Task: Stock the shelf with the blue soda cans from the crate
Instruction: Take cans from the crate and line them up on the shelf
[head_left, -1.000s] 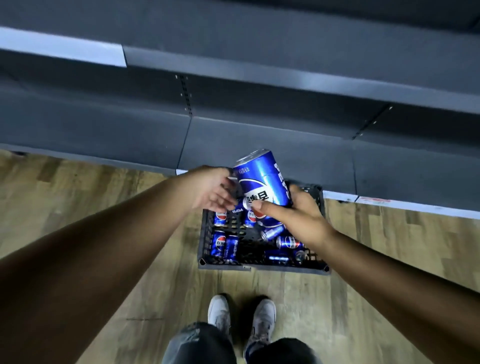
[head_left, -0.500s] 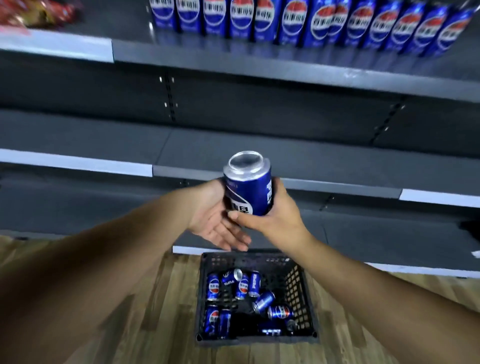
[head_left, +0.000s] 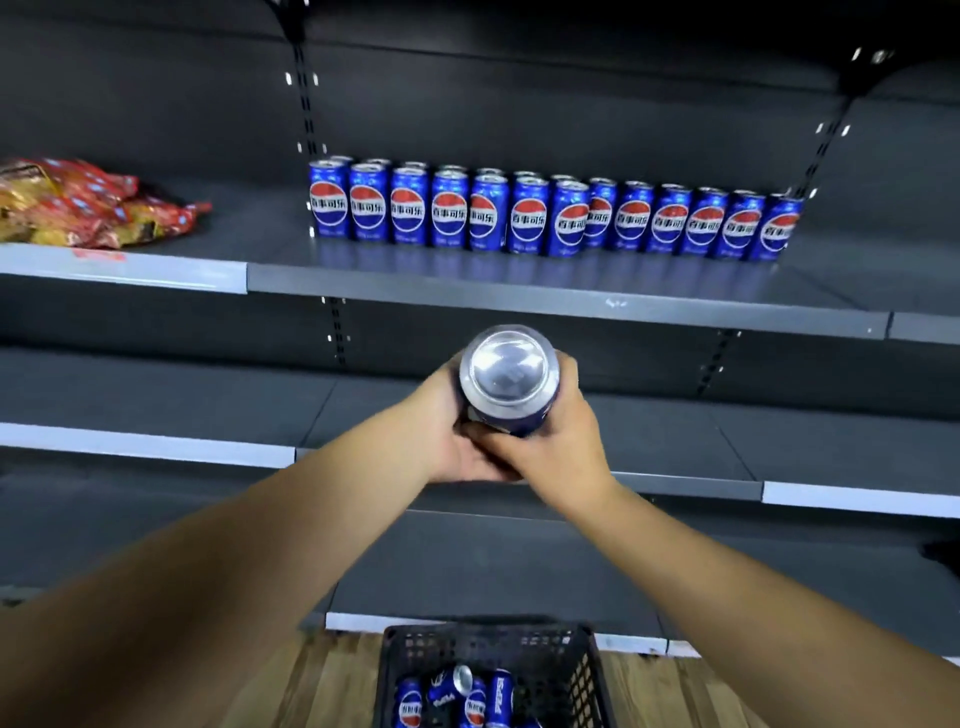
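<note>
Both hands grip one blue can (head_left: 508, 382), upright: the right hand (head_left: 553, 441) wraps its side, the left hand (head_left: 451, 436) cups it from below and left. Above the can, a shelf (head_left: 566, 301) carries a front row of thirteen cans (head_left: 553, 221), with more behind. Left of that row lie snack bags (head_left: 88, 205). Below the can, a crate (head_left: 545, 654) holds about five loose cans.

- both bare forearms reach forward and up, converging at centre
- right hand (head_left: 550, 441) curled round side of blue can (head_left: 509, 379), thumb across the near side
- left hand (head_left: 447, 436) cupped against can's left side and underneath, touching right hand
</note>
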